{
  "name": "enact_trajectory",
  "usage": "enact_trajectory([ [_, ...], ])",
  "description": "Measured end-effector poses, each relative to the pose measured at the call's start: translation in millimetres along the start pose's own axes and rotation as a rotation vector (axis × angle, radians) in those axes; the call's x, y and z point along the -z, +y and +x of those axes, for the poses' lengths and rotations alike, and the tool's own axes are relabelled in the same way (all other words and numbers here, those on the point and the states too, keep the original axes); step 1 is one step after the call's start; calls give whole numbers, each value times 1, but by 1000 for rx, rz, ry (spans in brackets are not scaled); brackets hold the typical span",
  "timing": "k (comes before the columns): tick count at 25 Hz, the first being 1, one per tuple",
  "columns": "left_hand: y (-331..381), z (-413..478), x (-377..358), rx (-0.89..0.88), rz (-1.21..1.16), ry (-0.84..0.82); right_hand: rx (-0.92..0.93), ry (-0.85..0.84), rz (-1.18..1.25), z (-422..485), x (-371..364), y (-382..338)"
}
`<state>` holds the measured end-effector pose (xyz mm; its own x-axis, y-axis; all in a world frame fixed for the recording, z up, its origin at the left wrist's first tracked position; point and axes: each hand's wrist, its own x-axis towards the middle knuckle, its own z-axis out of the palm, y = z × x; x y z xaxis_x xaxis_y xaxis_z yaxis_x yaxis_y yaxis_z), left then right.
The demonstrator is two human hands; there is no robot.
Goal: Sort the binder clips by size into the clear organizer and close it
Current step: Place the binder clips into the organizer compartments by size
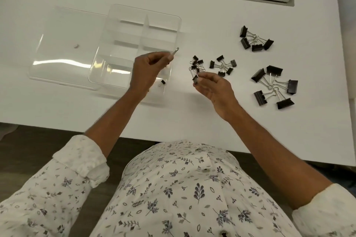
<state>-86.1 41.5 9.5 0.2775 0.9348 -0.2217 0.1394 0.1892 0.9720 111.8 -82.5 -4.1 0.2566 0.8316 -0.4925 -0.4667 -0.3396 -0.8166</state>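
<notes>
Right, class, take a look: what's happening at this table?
A person is sorting black binder clips at a white table. The left hand holds one small clip by its wire over the open organizer, where another clip already lies. The right hand pinches a third clip at the smallest pile. Three piles of bigger clips wait to the right; the lid lies off, to the left.

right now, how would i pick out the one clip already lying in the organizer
Find the clear organizer on the left of the white table. In its near right compartment, beside the left hand, lies one tiny black binder clip. It lies alone; all other loose clips sit in clusters on the table farther right.
</notes>
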Motion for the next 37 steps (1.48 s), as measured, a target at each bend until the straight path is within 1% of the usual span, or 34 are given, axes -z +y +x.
enact_trajectory([
  [2, 0, 17, 26, -145, 296, 53, 141, 65, -259, 13, -28, -3],
  [3, -2, 27, 37, -189, 398, 59, 215, 101, -382, 20, -42, -4],
  [5, -7, 45, 51, -239, 530, 3, 345, 133, -550, 34, -71, -6],
  [7, -14, 59, 58, -274, 644, -65, 431, 146, -625, 48, -93, -5],
  [10, -22, 69, 61, -359, 763, -64, 513, 154, -722, 63, -107, 1],
  [14, -23, 66, 60, -460, 747, -17, 649, 193, -784, 64, -96, 8],
  [17, -25, 63, 56, -465, 687, -9, 683, 232, -861, 57, -74, 17],
  [19, -23, 60, 47, -468, 641, -32, 685, 268, -903, 52, -54, 25],
  [23, -19, 42, 12, -508, 601, -138, 678, 359, -978, 42, -4, 38],
  [25, -25, 32, -10, -520, 621, -195, 662, 397, -1082, 42, 22, 40],
  [27, -33, 25, -29, -543, 646, -240, 601, 414, -1205, 42, 43, 41],
  [29, -39, 22, -46, -521, 681, -276, 557, 390, -1317, 40, 55, 40],
  [32, -43, 22, -68, -392, 830, -381, 594, 282, -1434, 43, 53, 37],
  [34, -48, 22, -79, -363, 943, -450, 627, 222, -1557, 49, 43, 32],
  [37, -56, 17, -86, -361, 1042, -442, 650, 193, -1760, 57, 30, 26],
])
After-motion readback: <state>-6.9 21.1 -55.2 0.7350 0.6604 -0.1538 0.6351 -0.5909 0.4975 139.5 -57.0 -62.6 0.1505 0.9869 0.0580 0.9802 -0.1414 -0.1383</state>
